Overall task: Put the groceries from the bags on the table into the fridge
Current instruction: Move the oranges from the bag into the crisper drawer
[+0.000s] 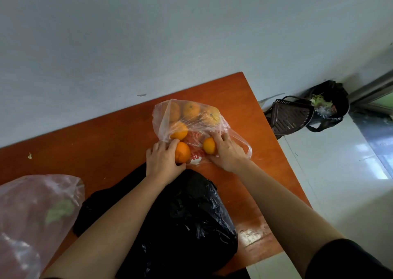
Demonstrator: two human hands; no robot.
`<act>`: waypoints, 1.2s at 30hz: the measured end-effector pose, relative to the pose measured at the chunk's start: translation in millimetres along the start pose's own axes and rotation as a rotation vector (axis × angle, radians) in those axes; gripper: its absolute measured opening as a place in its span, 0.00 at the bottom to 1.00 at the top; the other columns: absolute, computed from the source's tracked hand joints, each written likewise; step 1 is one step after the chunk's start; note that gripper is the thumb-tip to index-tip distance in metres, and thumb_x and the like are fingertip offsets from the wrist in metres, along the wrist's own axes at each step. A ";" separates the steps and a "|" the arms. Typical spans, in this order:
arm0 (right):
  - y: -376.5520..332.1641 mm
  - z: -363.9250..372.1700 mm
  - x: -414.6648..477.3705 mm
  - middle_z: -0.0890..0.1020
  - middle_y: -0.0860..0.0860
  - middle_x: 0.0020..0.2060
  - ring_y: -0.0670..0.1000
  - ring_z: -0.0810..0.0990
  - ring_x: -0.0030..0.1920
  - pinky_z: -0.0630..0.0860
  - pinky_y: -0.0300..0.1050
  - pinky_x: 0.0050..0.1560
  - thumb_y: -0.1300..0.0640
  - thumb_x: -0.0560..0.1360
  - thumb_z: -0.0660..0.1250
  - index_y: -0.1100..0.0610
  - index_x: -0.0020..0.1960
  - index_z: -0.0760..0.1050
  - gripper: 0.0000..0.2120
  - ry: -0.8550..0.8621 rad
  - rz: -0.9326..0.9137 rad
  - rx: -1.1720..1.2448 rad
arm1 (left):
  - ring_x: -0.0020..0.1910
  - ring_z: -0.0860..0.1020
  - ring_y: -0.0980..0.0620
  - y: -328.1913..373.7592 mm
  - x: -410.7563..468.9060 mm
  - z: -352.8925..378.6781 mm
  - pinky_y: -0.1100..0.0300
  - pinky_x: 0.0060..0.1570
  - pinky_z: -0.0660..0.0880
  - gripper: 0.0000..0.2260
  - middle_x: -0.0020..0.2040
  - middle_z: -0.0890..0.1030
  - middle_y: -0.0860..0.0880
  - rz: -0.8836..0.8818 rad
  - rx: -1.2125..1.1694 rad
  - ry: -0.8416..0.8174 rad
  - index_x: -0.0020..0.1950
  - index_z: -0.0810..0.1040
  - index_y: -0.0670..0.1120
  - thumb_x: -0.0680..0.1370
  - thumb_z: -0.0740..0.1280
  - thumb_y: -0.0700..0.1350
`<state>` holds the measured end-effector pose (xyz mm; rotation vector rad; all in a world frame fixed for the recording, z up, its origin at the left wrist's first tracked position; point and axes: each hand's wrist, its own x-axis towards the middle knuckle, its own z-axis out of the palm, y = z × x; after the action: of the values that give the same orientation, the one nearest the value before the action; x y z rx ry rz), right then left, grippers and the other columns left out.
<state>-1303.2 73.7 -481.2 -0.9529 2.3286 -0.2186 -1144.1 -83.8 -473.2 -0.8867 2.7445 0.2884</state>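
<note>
While both hands sit mid-frame at the clear bag's [170,117] mouth on the table [106,134], my left grip [161,159] cups one orange [182,152], my right [225,151] another [209,145] — fingers curled around each. Firm, round, fairly light, I judge — best palmed whole; the film is flimsy.

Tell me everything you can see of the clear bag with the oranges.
The clear bag is thin, crinkled plastic with red print near its mouth. It lies on its side on the orange table, mouth toward the person, beyond the black bag. About four oranges show inside. The left hand grips one orange at the mouth; the right hand grips another, resting on the plastic.
</note>
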 end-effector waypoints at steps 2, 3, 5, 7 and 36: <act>1.8 0.2 -0.5 0.62 0.60 0.75 0.64 0.76 0.63 0.78 0.55 0.48 0.38 0.75 0.68 0.43 0.78 0.48 0.40 0.004 -0.032 0.025 | 0.66 0.67 0.42 -0.4 1.9 -3.2 0.44 0.62 0.66 0.37 0.65 0.73 0.44 0.016 0.137 0.069 0.70 0.70 0.51 0.66 0.71 0.67; 2.7 -0.1 -1.1 0.63 0.59 0.75 0.64 0.76 0.63 0.79 0.55 0.48 0.37 0.75 0.67 0.42 0.78 0.48 0.40 0.007 -0.037 0.038 | 0.66 0.68 0.43 1.5 2.4 -5.0 0.43 0.63 0.66 0.37 0.64 0.73 0.45 0.035 0.206 0.103 0.69 0.71 0.49 0.66 0.71 0.68; 5.5 -0.8 -2.7 0.64 0.58 0.74 0.64 0.77 0.61 0.79 0.55 0.49 0.36 0.75 0.67 0.42 0.77 0.51 0.38 0.005 -0.039 0.056 | 0.66 0.68 0.45 7.3 2.4 -6.3 0.43 0.64 0.65 0.38 0.66 0.73 0.47 0.071 0.301 0.123 0.70 0.70 0.48 0.67 0.70 0.69; 8.3 -1.6 -4.4 0.67 0.58 0.72 0.63 0.78 0.59 0.79 0.56 0.50 0.37 0.73 0.69 0.44 0.75 0.57 0.36 0.002 -0.033 0.078 | 0.67 0.68 0.45 11.3 2.4 -3.5 0.43 0.64 0.63 0.40 0.68 0.72 0.47 0.080 0.299 0.090 0.74 0.65 0.51 0.68 0.70 0.69; -52.2 -51.5 -177.4 0.65 0.55 0.66 0.61 0.77 0.56 0.77 0.54 0.54 0.45 0.72 0.74 0.49 0.73 0.62 0.35 0.542 0.296 0.418 | 0.60 0.76 0.48 -3.8 -77.6 -141.1 0.51 0.54 0.75 0.32 0.62 0.77 0.52 0.304 -0.627 0.289 0.63 0.69 0.57 0.64 0.79 0.61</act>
<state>-1204.4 152.9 -336.9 -0.3587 2.7047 -0.8910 -1104.5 -81.0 -317.1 -0.6643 3.1020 1.2154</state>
